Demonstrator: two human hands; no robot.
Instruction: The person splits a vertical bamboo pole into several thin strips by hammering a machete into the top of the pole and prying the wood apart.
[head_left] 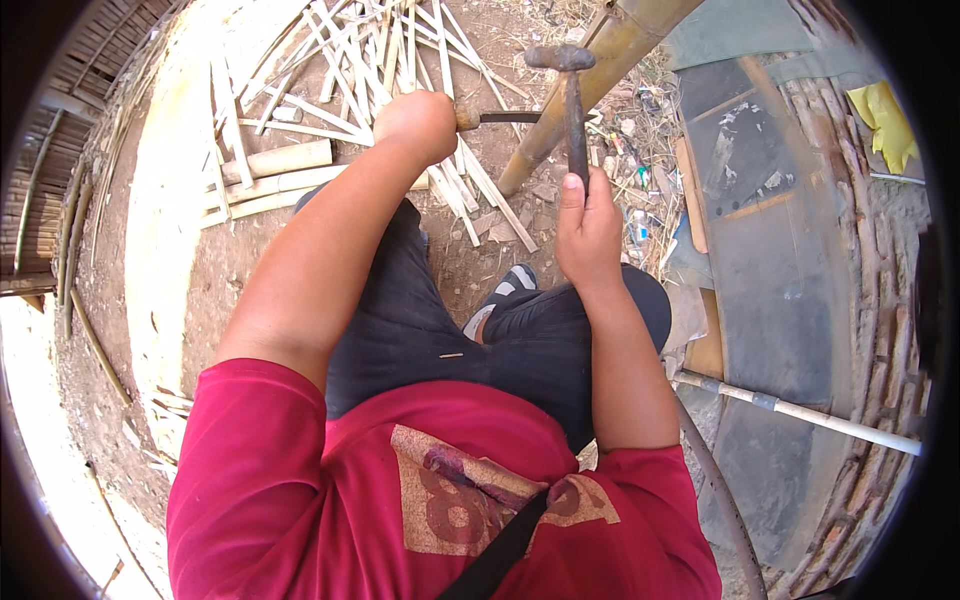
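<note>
Split bamboo strips litter the dirt, a white pipe beside dark sheeting.

This is an outdoor yard used as a bamboo workshop. Split bamboo strips lie heaped on bare dirt ground just beyond the fingers, a thick bamboo pole slants beside them, and woven bamboo fencing stands far off left.
</note>
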